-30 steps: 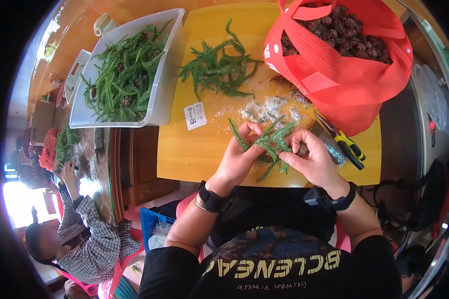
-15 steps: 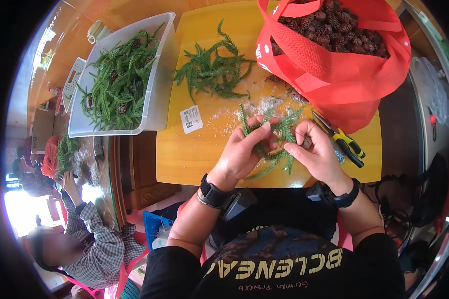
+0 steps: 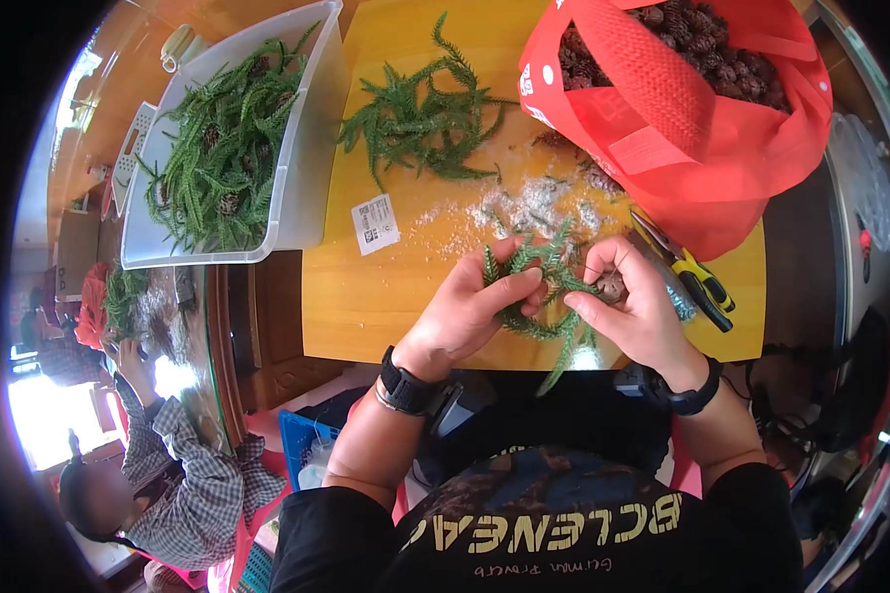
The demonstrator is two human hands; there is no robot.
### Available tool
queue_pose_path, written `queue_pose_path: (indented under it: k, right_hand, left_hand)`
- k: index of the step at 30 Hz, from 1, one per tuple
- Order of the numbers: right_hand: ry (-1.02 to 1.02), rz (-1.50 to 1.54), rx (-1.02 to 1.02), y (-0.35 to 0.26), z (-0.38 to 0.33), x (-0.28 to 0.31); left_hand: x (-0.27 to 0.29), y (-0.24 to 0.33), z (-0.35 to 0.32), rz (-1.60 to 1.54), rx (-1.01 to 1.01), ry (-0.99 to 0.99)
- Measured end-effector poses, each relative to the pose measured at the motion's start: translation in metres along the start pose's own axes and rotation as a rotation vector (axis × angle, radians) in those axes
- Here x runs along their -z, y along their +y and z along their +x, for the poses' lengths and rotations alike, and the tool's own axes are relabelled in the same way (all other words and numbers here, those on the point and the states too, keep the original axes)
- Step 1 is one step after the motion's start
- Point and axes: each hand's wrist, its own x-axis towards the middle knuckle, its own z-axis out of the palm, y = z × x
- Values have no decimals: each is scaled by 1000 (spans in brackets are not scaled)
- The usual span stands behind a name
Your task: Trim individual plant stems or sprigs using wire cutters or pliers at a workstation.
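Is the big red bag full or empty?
Full. The red bag gapes open and brown pine cones fill its mouth.

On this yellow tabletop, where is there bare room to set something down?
The table is bare in its near left corner, between the white label, the white bin and the left hand. It is crowded around the loose green sprigs, the red bag and the pliers.
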Motion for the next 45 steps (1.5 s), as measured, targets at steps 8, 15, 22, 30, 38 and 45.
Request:
queue_pose_path:
  k: [8,15,22,30,38,45]
  right_hand:
    - [108,-61,60,-1,-2,-4]
    - [229,-333,371,-1,4,1]
    - [204,-317,435,-4,-1,-5]
    - [184,-250,460,-3,-8,-13]
    - [202,-235,451,-10,-9,1]
    - [100,-348,469,-11,-5,1]
  left_hand:
    - [7,-9,1,92,-116,-27]
    - [0,-8,1,144,-173,-75]
    - [4,-13,7,722,-587,-28]
    - [-1,-17,4,998,-847,47]
    - [-11,-17,0,413,-585,87]
    - [-1,-12,5,414,-466,308]
